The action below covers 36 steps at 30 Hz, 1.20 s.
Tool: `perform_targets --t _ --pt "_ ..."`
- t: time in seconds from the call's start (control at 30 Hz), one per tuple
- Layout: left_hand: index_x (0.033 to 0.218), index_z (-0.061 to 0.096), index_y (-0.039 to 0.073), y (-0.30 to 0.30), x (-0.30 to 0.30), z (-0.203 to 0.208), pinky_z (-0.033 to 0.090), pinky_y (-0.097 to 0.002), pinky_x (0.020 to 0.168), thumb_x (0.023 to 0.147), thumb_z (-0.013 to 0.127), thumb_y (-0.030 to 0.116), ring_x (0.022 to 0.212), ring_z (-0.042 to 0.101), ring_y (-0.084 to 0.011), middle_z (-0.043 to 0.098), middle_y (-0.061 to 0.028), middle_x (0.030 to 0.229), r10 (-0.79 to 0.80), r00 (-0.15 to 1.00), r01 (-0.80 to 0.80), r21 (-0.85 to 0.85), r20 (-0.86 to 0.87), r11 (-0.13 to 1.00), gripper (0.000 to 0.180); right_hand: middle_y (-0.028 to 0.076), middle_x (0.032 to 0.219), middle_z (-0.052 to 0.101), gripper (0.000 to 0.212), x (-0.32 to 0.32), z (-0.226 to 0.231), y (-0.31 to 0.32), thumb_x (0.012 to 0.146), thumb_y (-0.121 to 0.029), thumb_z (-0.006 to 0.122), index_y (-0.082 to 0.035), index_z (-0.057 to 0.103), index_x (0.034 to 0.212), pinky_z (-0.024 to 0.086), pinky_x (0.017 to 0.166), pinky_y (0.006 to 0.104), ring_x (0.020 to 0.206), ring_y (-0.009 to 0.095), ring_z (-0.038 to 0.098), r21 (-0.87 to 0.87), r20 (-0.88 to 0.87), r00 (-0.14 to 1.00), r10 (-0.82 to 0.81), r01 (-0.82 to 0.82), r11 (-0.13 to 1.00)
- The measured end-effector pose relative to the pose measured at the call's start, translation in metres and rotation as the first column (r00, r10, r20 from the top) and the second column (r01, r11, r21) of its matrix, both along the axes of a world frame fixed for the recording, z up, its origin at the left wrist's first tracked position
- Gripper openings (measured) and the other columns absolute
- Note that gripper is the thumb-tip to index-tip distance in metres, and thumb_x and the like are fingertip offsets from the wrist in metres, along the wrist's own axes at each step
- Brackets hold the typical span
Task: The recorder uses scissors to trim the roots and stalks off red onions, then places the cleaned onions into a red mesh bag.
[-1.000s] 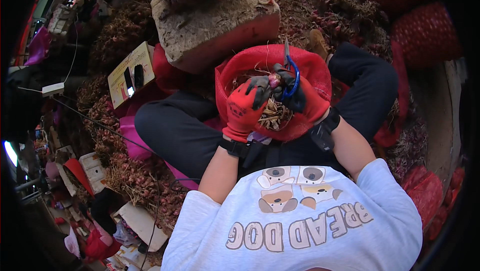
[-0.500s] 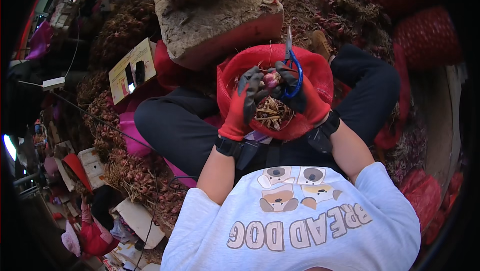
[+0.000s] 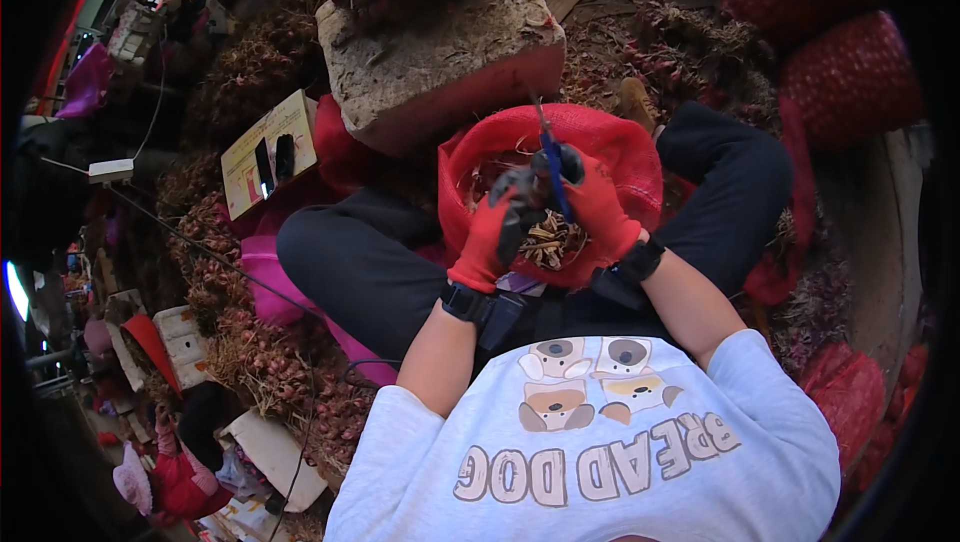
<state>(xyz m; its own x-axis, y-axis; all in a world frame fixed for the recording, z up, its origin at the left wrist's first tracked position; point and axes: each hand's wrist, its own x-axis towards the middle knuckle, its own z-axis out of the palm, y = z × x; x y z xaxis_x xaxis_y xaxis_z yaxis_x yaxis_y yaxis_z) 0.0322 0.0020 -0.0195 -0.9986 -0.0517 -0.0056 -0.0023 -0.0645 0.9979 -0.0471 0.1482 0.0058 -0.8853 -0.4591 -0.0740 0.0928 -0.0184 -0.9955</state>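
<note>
In the middle, both my hands, in red gloves with dark palms and fingers, work over an open red mesh bag (image 3: 625, 127) between my crossed legs. My right hand (image 3: 592, 197) is closed around blue-handled scissors (image 3: 553, 167), turned edge-on with the blades pointing away from me. Close beside it, my left hand (image 3: 495, 230) has its fingers curled inward near the scissors. What those fingers hold is hidden and blurred. Dry stalk trimmings (image 3: 550, 239) lie in the bag under my hands.
Beyond the bag stands a worn foam block (image 3: 440, 67) topped with shallots. A yellow board (image 3: 240, 177) carrying a phone lies to the left, by a large shallot heap (image 3: 270, 352). Full red mesh sacks (image 3: 850, 72) stand far right. Another person (image 3: 185, 477) sits lower left.
The scissors have turned from broad side to edge-on. A shallot that showed between my hands is now out of sight. My left hand has dropped slightly.
</note>
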Motion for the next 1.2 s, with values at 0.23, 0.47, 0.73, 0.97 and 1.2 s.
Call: perform_targets --t 0.23,0.47,0.73,0.97,1.2 --pt "0.115 0.051 0.003 0.002 0.002 0.011 0.046 -0.0227 0.077 0.097 0.044 0.014 0.084 0.055 -0.0086 0.057 -0.0027 0.101 -0.052 0.998 0.049 0.146 0.019 0.988 0.022 0.005 0.087 0.065 0.027 -0.012 0.008 0.013 0.085 -0.018 0.063 -0.001 0.06 0.106 0.048 0.06 0.021 0.073 0.01 0.062 -0.245 0.325 0.92 0.217 -0.14 0.959" --pt "0.129 0.042 0.002 0.0 -0.004 -0.002 0.045 -0.0261 0.087 0.099 0.042 0.021 0.102 0.054 -0.0132 0.054 -0.0087 0.116 0.0 0.999 -0.004 -0.087 -0.052 0.996 0.035 0.004 0.085 0.064 0.029 -0.017 0.006 0.016 0.085 -0.013 0.063 0.0 0.058 0.111 0.048 0.053 0.0195 0.063 0.007 0.059 -0.315 0.428 0.869 0.25 -0.116 0.942" --pt "0.125 0.047 0.002 0.016 -0.014 0.032 0.045 -0.0339 0.094 0.096 0.048 0.013 0.107 0.055 -0.0183 0.054 -0.0089 0.12 -0.075 0.989 -0.059 0.798 0.129 0.6 0.031 0.003 0.086 0.064 0.03 -0.018 -0.004 0.017 0.085 -0.013 0.063 0.0 0.058 0.111 0.049 0.058 0.0207 0.068 0.006 0.059 -0.276 0.298 0.939 0.17 -0.086 0.957" --pt "0.125 0.049 0.003 0.012 -0.016 0.008 0.043 -0.031 0.094 0.096 0.049 0.014 0.11 0.054 -0.0182 0.054 -0.0082 0.122 0.065 0.993 -0.106 0.495 0.099 0.863 0.031 0.004 0.092 0.064 0.026 -0.023 -0.017 0.017 0.085 -0.014 0.063 0.0 0.061 0.107 0.049 0.065 0.0227 0.076 0.008 0.061 -0.294 0.265 0.936 0.232 -0.151 0.944" --pt "0.12 0.053 -0.001 0.003 0.0 0.0 0.044 -0.0287 0.087 0.09 0.049 0.009 0.101 0.056 -0.0158 0.055 -0.01 0.116 0.094 0.981 -0.086 -0.054 0.168 0.995 0.032 0.007 0.086 0.067 0.027 -0.014 0.001 0.016 0.082 -0.015 0.064 0.001 0.061 0.104 0.051 0.065 0.0232 0.074 0.01 0.062 0.029 -0.108 0.971 0.211 -0.209 0.977"
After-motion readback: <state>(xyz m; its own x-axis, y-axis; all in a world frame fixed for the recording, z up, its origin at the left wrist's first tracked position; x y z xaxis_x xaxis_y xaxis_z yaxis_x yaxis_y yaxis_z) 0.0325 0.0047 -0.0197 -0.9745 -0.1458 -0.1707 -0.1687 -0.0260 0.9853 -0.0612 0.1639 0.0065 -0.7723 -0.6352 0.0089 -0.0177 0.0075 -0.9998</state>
